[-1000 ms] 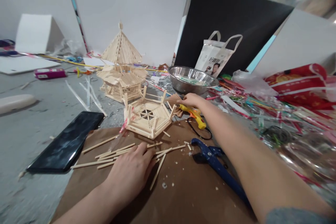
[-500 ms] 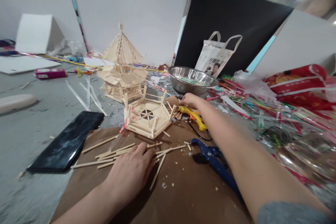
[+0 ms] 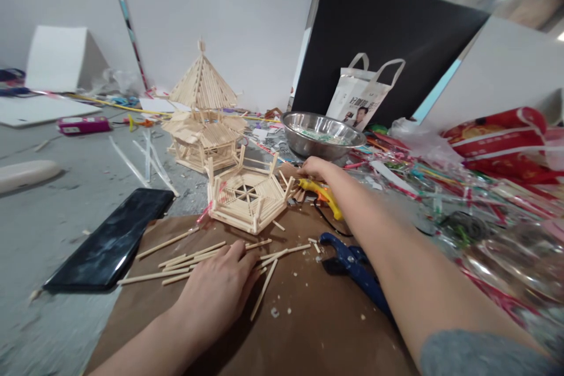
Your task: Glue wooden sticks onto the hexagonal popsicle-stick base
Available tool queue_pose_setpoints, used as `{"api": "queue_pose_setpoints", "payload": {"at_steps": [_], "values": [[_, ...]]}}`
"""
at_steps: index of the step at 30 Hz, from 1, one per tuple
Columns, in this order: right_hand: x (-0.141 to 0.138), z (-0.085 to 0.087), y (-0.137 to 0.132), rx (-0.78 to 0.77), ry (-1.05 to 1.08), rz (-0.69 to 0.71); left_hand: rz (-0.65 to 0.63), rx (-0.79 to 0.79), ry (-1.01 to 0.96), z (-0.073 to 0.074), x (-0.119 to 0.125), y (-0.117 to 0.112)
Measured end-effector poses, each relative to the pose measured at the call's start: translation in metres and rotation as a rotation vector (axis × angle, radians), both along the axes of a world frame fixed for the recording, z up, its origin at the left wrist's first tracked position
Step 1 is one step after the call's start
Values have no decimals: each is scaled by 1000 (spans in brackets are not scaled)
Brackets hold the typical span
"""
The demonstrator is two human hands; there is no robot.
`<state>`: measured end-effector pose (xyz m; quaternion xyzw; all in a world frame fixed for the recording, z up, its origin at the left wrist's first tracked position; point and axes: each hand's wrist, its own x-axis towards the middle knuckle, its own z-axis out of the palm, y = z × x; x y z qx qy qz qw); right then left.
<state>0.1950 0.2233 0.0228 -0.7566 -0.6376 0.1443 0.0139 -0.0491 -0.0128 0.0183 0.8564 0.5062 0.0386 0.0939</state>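
My left hand (image 3: 222, 282) lies on a loose pile of thin wooden sticks (image 3: 176, 270), its fingers bent over them and the fingertips hidden. My right hand (image 3: 315, 167) reaches forward past a yellow glue gun (image 3: 321, 194). Its fingers are closed low by some brown scraps, and what they grip cannot be made out. Between the hands stands a six-sided stick frame (image 3: 249, 200) with short upright posts and a spoked centre. Behind it is a stick pavilion (image 3: 205, 111) with a pointed roof. A blue-handled cutter (image 3: 352, 264) lies beneath my right forearm.
Brown board (image 3: 308, 329) lies under the sticks. A black phone (image 3: 112, 241) rests at its left edge. Farther back are a steel bowl (image 3: 324, 138) and a white bag (image 3: 361, 97). Plastic strips and scraps (image 3: 423, 176) clutter the right side; a purple box (image 3: 83, 124) lies left.
My right forearm has shifted slightly left and its hand a touch lower. The left hand stays on the sticks; the view has moved a little.
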Motion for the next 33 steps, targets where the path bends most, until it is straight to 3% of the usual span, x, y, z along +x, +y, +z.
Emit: {"api": "queue_pose_setpoints", "payload": {"at_steps": [11,23,28,33], "values": [[44,11,-15,-49,-309,59,4,-14,-21,-2,-1,1],[82,22,-45,-72,-367,91,5,-34,9,1,1,0],[70,38,-38,98,-358,126,3,-47,3,2,0,1],[20,50,-15,210,-358,273,0,-47,-24,-1,-1,2]]}}
